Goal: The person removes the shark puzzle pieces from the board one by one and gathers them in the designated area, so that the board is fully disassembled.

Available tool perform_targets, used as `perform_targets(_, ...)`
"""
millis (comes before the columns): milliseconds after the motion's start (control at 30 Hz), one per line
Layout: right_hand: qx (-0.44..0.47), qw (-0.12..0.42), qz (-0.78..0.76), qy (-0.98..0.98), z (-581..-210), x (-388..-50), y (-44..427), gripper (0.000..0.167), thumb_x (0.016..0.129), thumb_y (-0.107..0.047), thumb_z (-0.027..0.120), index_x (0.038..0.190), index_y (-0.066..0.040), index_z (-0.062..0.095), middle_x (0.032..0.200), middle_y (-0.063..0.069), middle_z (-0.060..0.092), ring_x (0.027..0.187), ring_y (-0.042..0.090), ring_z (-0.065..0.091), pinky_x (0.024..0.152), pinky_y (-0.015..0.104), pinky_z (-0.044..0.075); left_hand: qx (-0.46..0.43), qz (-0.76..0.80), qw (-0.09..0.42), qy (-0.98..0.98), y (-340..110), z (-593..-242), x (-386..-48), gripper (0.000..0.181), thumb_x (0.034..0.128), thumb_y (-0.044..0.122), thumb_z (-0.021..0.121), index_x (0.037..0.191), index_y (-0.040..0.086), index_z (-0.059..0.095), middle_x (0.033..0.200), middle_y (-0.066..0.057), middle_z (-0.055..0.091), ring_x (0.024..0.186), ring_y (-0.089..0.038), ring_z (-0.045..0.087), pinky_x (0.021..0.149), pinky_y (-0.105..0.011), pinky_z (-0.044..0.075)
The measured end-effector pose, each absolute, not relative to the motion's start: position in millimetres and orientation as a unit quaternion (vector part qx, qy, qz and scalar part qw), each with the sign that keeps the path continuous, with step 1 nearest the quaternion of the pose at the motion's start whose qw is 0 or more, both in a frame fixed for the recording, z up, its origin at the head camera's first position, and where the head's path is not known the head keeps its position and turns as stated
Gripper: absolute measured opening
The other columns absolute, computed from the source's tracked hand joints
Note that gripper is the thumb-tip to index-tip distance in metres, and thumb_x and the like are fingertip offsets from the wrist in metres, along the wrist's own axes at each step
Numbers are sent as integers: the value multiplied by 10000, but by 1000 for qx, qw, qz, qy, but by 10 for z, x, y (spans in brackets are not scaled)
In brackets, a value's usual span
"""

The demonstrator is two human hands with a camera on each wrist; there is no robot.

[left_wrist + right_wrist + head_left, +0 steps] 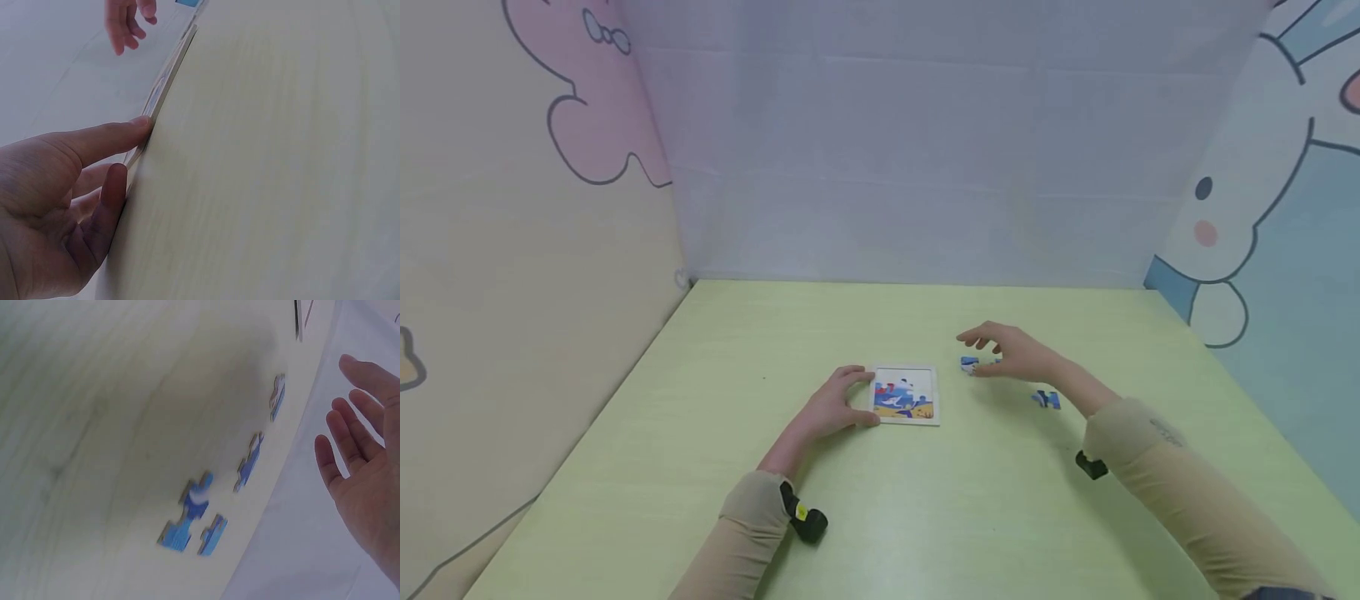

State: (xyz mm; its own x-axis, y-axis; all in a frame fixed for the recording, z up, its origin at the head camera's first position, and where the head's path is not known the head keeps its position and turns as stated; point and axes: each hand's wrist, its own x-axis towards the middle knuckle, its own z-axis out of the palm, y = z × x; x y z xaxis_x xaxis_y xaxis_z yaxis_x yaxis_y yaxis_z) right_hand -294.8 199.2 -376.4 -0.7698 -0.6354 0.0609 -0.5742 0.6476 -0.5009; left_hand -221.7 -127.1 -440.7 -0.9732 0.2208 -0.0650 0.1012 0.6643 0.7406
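A square jigsaw puzzle board [937, 396] with a pale frame lies on the table, its lower part filled with a blue and sandy sea picture. My left hand [831, 408] holds the board's left side, thumb at the near corner and fingers at the far part of that edge. Above loose pieces to the right hovers my right hand [1018, 354], fingers loosely bent, holding nothing. One blue and white puzzle piece [969, 365] shows beside its thumb. In the right wrist view, several pieces lie apart from the hand, among them a blue piece [250, 462] and a pale piece [277, 397].
More blue puzzle pieces [1047, 400] lie on the light yellow-green table [925, 508], below the right forearm. A pale cloth wall [925, 167] stands along the back edge, with printed cartoon walls on both sides. Each wrist wears a black camera mount [808, 525].
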Motion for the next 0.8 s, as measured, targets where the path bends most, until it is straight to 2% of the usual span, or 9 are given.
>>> perform_targets(367, -364, 42, -287, 885, -3946, -2932, 1448, 507, 915, -177, 698, 1379, -42, 546, 1290, 159, 632, 1114, 297, 605, 904, 478, 533, 82, 395, 76, 912, -1279, -4406, -2215, 755, 789, 256, 833, 1456, 160, 491, 1603, -81, 321, 1491, -341, 296, 1201, -554, 275)
perform_targets(600, -337, 75, -272, 898, -4067, -2810, 1209, 513, 902, -222, 718, 1365, -64, 565, 1273, 113, 644, 1119, 253, 607, 927, 430, 527, 84, 397, 78, 911, -1264, -4405, -2218, 751, 795, 269, 828, 1458, 171, 488, 1605, -68, 316, 1468, -323, 337, 1176, -536, 325)
perform_targets(800, -305, 83, -246, 916, -4129, -2655, 1069, 494, 858, -212, 762, 1294, -32, 615, 1163, 94, 670, 1069, 221, 608, 948, 396, 521, 89, 392, 76, 912, -1263, -4401, -2219, 754, 795, 276, 828, 1459, 172, 486, 1605, -64, 318, 1482, -319, 318, 1193, -535, 300)
